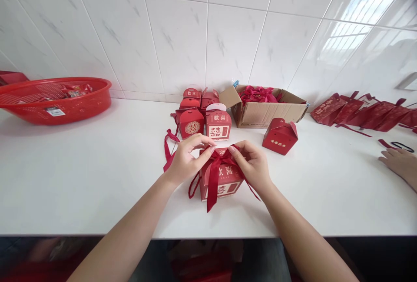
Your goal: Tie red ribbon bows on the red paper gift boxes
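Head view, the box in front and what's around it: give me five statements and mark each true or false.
1. The left hand and right hand both hold the ribbon on the front box. True.
2. That ribbon is white. False: it is red.
3. The carton has red material inside. True.
4. The basket is right of the carton in the picture. False: the basket is left of it.
5. Another person's hand shows at the right edge. True.
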The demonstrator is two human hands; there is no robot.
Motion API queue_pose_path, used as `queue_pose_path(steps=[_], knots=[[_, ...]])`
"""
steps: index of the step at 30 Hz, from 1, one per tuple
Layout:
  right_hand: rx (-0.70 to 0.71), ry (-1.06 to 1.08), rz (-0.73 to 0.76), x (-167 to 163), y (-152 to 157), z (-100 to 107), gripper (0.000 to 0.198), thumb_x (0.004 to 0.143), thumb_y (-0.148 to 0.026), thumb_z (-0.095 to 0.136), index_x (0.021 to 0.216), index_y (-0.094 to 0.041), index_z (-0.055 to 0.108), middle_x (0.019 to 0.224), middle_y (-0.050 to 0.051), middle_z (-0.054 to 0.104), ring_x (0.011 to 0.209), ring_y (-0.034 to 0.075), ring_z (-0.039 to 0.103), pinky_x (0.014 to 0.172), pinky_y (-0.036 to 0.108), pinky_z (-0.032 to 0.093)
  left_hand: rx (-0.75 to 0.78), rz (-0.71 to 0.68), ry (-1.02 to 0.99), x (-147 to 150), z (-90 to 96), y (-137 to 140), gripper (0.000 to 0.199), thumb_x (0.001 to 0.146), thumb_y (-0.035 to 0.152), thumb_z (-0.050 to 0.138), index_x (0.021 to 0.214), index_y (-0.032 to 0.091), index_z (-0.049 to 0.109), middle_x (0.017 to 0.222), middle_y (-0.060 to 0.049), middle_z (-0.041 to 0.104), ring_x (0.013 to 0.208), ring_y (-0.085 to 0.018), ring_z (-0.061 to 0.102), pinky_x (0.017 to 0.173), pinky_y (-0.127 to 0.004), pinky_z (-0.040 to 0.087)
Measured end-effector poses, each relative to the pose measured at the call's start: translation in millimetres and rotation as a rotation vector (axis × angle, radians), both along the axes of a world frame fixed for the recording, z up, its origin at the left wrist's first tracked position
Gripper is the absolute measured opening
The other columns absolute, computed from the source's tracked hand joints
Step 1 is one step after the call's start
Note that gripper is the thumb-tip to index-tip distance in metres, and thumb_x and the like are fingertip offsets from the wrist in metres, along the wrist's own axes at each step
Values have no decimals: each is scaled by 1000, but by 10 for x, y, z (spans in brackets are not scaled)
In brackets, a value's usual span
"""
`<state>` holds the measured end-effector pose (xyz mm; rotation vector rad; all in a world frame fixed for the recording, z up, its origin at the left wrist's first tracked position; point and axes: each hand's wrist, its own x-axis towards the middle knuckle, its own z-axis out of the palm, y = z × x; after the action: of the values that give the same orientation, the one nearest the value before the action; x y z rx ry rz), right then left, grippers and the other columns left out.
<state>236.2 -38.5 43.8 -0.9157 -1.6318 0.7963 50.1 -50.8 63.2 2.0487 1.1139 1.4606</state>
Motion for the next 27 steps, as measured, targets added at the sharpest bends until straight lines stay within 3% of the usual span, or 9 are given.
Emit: queue_pose_path(steps=[4, 9, 15, 21, 24, 27], knots=[[14, -20, 3, -10, -26, 23, 20, 84, -36, 59, 75, -18, 60, 67, 1, 61, 59, 12, 53, 56, 24, 43, 21, -15, 88, 8, 21, -23, 10, 83, 25, 60, 87, 19, 67, 94, -6, 58, 94, -19, 58, 89, -36, 47], [-3, 4, -2, -19, -44, 42, 20, 85, -36, 58, 75, -19, 59, 65, 0, 60, 57, 11, 51, 54, 23, 41, -86, -62, 145, 57, -8, -21, 13, 79, 31, 67, 86, 20, 67, 107, -7, 54, 108, -22, 53, 99, -40, 40], [-8, 41, 28, -43, -49, 35, 19, 86, -36, 57, 78, -19, 57, 65, -1, 59, 56, 11, 50, 53, 23, 40, -189, -145, 121, 75, -30, -24, 19, 77, 33, 68, 90, 20, 66, 110, -8, 55, 111, -24, 50, 97, -39, 41], [32, 36, 95, -25, -44, 26, 17, 85, -34, 60, 87, -22, 49, 62, -5, 52, 52, 10, 45, 48, 23, 35, -235, -120, -6, 137, -5, -13, 10, 81, 27, 64, 81, 18, 68, 101, -7, 58, 97, -20, 56, 87, -33, 45], [127, 15, 95, 47, -55, 82, 24, 81, -32, 64, 79, -22, 42, 63, -6, 47, 51, 8, 40, 47, 22, 32, -260, -93, -69, 150, 3, 0, 8, 79, 25, 65, 77, 17, 67, 96, -5, 59, 91, -18, 57, 83, -31, 45], [263, -188, 179, 130, -56, 146, 27, 78, -29, 68, 69, -20, 43, 63, -5, 46, 55, 8, 41, 50, 23, 35, -282, -82, -106, 134, 6, 12, 8, 80, 25, 65, 75, 17, 66, 90, -4, 60, 87, -17, 57, 80, -31, 44]])
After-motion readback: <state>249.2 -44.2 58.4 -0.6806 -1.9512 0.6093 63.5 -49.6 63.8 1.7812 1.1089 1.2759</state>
